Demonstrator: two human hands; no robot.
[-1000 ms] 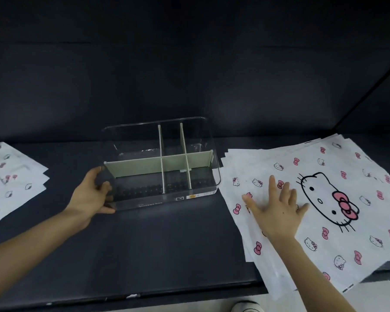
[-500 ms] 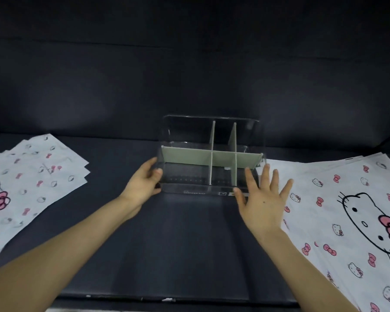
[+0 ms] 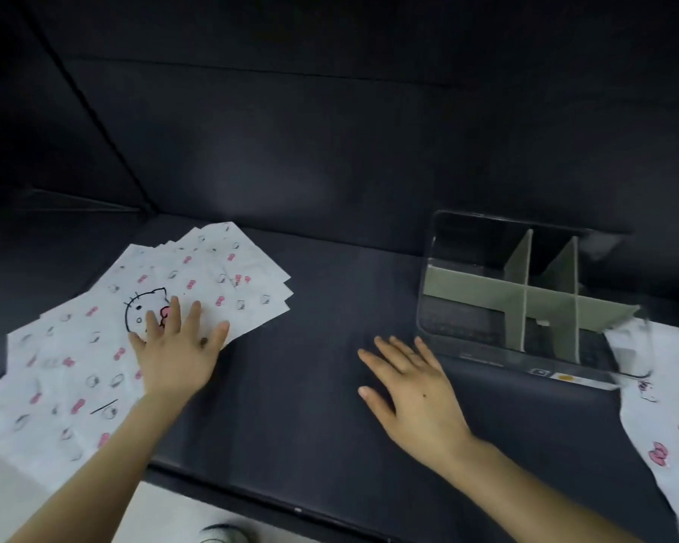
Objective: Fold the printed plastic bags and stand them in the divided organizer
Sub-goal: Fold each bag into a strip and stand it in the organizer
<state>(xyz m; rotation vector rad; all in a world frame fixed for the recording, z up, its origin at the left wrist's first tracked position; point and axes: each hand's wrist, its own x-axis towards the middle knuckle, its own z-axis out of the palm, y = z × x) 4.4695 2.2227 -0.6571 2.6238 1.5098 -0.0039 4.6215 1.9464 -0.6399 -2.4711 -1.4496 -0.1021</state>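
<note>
the step in hand looks like the very start: taking 1 bag off a pile to fold it. the left grip (image 3: pixel 177 354) lies flat, fingers straight and spread, resting on the left stack (image 3: pixel 212 276) of printed bags, which is fanned out at the left of the desk (image 3: pixel 291 386). it grasps nothing. the right grip (image 3: pixel 412 389) is released too, fingers straight, low over bare desk just beside the near left corner of the organizer (image 3: pixel 487 339); whether it touches the desk i cannot tell. the organizer stands at the right, with clear walls and grey dividers (image 3: pixel 475 287), and no bag shows in any compartment. its right end seems to sit on the edge of a right stack (image 3: pixel 667 433). nothing is folded yet. next, i judge, the top bag must be parted from those under it, by a slide or a pinch at 1 edge, and drawn onto the bare desk between the grips. thin plastic may cling and bring 2 along.
</note>
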